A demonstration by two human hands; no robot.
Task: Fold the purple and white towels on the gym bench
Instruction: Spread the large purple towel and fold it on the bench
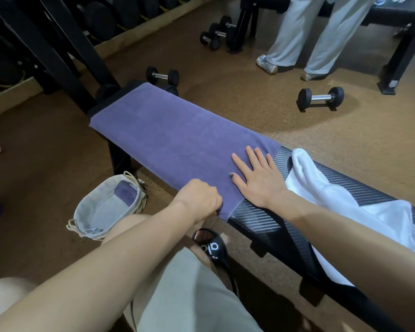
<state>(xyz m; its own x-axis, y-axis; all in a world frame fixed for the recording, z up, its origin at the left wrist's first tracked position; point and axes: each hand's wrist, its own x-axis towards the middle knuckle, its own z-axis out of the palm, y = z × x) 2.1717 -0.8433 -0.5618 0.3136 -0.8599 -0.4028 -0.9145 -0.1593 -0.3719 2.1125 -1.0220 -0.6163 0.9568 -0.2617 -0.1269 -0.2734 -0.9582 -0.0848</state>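
A purple towel [168, 130] lies spread flat along the black gym bench [256, 219], covering its far half. My left hand [199, 200] grips the towel's near corner at the bench's front edge, fingers curled round the fabric. My right hand [256, 178] rests flat on the towel's near end, fingers straight and spread. A white towel [321, 190] lies crumpled on the bench to the right of my right arm, hanging over the near side.
A lined wicker basket [106, 209] holding a folded purple cloth stands on the floor left of the bench. Dumbbells [320, 98] lie on the cork floor beyond. A person's legs [297, 34] stand at the back right by another bench. A dumbbell rack fills the back left.
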